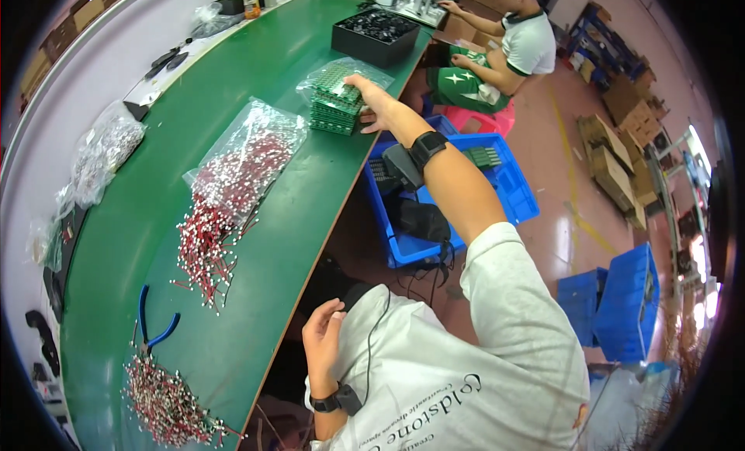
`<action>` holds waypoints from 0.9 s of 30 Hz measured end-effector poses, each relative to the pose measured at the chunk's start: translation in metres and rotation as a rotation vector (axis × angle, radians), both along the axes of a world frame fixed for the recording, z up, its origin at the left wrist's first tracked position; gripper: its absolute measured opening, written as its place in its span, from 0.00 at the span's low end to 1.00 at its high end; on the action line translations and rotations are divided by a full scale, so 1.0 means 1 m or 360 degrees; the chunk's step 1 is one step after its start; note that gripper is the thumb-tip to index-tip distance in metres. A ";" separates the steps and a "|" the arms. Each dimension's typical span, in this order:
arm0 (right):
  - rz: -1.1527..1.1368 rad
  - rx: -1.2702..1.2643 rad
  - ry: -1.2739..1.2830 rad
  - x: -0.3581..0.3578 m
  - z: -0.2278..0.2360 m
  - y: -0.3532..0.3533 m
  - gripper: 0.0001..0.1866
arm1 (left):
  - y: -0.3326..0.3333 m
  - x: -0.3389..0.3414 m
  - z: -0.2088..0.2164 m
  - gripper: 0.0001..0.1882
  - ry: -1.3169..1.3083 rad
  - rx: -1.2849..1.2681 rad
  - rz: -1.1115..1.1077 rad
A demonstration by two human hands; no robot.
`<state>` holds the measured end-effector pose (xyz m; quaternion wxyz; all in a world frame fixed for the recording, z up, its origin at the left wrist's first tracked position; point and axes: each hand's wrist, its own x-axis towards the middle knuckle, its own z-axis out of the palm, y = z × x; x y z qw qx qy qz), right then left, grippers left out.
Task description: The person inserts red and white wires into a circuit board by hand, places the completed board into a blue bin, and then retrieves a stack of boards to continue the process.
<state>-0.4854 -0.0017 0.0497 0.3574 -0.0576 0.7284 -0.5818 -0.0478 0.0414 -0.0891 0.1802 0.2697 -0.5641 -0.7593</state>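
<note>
A stack of green circuit boards (335, 113) sits on the green table, with clear plastic wrap around its top. My right hand (374, 105) reaches across to it, fingers on the top and right side of the stack. Close to my body at the table's near edge, my left hand (322, 341) is raised with loosely bent fingers and nothing visible in it. Left of the boards lies a clear plastic bag (260, 137) of red wires with white ends. More of these red wires (206, 249) spill from its lower end onto the table.
Blue-handled pliers (155, 327) lie beside another wire pile (167, 400). A black bin (375, 38) of dark parts stands beyond the boards. The blue crate (508, 175) sits right of the table edge. A co-worker (528, 43) sits at the far end. Bagged parts (109, 148) line the left side.
</note>
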 end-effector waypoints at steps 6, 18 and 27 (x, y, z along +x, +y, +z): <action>-0.0330 0.0052 0.0880 -0.027 -0.021 0.003 0.44 | 0.003 -0.006 0.002 0.14 -0.0051 0.0052 -0.0031; 0.0154 -0.0192 0.2098 -0.035 -0.031 -0.005 0.29 | 0.009 -0.018 0.005 0.14 -0.0328 -0.0052 -0.0020; 0.0535 -0.0230 0.2155 -0.019 -0.007 0.019 0.68 | 0.006 -0.023 -0.006 0.14 -0.0309 -0.0017 -0.0014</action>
